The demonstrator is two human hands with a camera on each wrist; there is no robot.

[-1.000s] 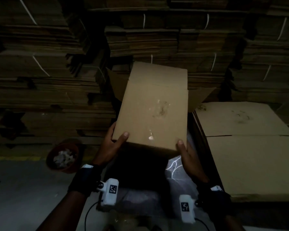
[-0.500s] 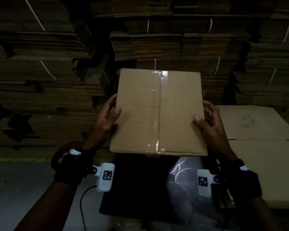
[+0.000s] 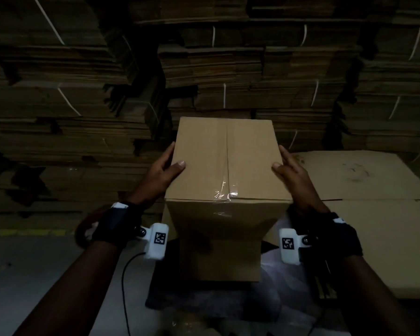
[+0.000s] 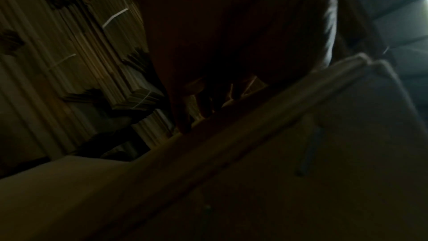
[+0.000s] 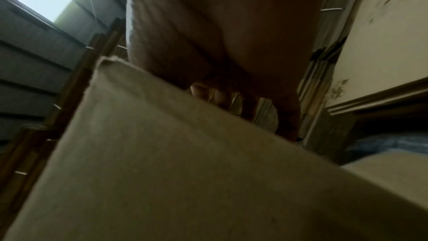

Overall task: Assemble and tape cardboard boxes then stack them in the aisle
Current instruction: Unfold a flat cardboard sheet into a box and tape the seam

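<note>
A brown cardboard box [image 3: 226, 166] is held in front of me, its taped face up, with clear tape [image 3: 224, 191] running along the centre seam and over the near edge. My left hand [image 3: 166, 169] grips the box's left side, thumb lying on the top face. My right hand [image 3: 285, 167] grips the right side, thumb on top. In the left wrist view the box edge [image 4: 266, 116] runs under my dark palm. In the right wrist view the box wall [image 5: 173, 153] fills the lower frame. The box's lower flaps [image 3: 220, 258] hang below.
Tall strapped stacks of flat cardboard [image 3: 228, 69] form a wall behind. A pile of flat box blanks [image 3: 374, 202] lies at the right. A dark mat [image 3: 204, 299] and plastic sheet lie on the grey floor. A round reddish container [image 3: 83, 231] sits behind my left wrist.
The box has been turned over from its side so the taped face now points up. Both hands shifted from the near edge to the box's left and right sides.
</note>
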